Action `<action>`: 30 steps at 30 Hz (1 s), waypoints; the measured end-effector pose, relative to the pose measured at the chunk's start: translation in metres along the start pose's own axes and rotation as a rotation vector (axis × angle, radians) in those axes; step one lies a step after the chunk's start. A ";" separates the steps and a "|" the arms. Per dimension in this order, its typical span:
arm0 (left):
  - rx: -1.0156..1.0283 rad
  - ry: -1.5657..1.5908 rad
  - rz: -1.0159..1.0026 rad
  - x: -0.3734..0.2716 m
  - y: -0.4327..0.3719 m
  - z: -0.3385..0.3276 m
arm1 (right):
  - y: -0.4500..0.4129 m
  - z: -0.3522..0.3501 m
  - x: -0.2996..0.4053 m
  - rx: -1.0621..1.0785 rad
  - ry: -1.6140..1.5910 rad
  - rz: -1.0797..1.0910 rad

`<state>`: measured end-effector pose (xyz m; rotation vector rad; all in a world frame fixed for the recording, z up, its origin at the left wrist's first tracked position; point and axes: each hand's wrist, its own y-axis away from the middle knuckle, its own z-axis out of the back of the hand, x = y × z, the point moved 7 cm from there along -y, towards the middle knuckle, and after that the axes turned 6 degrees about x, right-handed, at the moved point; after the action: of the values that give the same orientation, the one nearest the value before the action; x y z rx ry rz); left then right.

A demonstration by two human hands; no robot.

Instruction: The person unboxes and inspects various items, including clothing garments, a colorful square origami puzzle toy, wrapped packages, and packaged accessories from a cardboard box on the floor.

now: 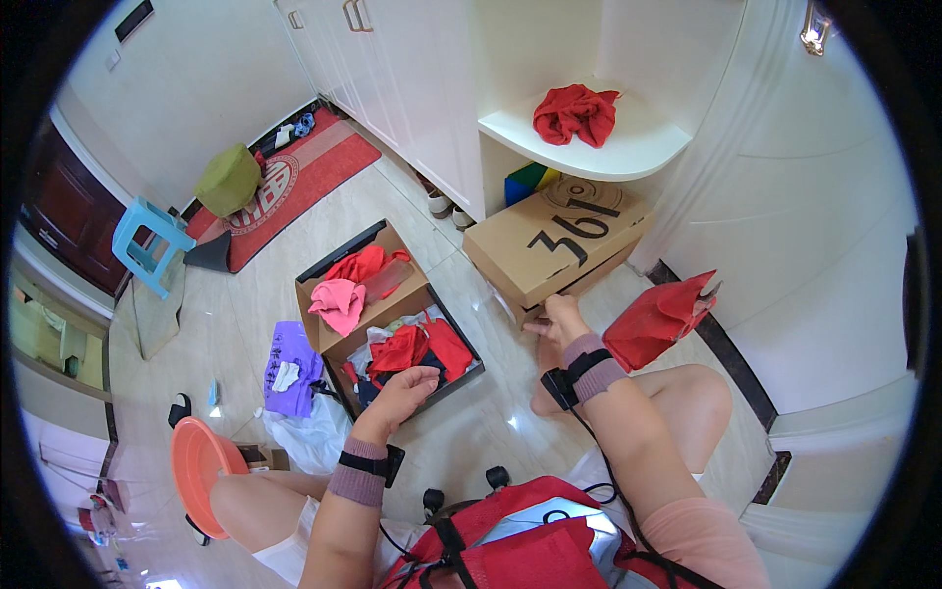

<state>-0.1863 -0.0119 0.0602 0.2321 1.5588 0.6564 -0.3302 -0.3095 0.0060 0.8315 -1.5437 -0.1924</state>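
Note:
My right hand (563,320) is at the near lower corner of a brown cardboard shoebox (508,239), its fingers gripping the edge. The box sits tilted under a rounded white corner shelf (589,166) and bears large dark print. My left hand (405,394) holds nothing, fingers loosely curved, just above the near edge of an open shoebox (471,364) on the floor. Inside its near half lie red cloth pieces (401,352) and dark and pale items. In the far half, a pink cloth (338,303) rests beside more red cloth (357,263) and a clear plastic piece (390,280).
A red bag (651,324) stands right of my right hand. A red cloth (575,114) lies on the shelf. Left are a purple bag (283,397), a white plastic bag (316,431) and an orange basin (199,471). Farther off are a blue stool (143,235) and a green pouf (228,180).

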 end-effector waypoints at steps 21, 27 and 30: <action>-0.062 0.033 -0.121 -0.010 0.007 -0.007 | 0.030 0.004 -0.021 0.439 0.026 -0.134; -0.077 0.216 -0.248 -0.035 0.036 -0.003 | 0.095 -0.056 -0.038 0.553 0.174 -0.070; -0.109 0.290 -0.101 0.000 0.050 0.026 | 0.115 -0.094 -0.053 0.637 0.216 0.027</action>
<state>-0.1729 0.0360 0.0880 -0.0260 1.7916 0.7162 -0.2918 -0.1621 0.0466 1.2777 -1.4190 0.4211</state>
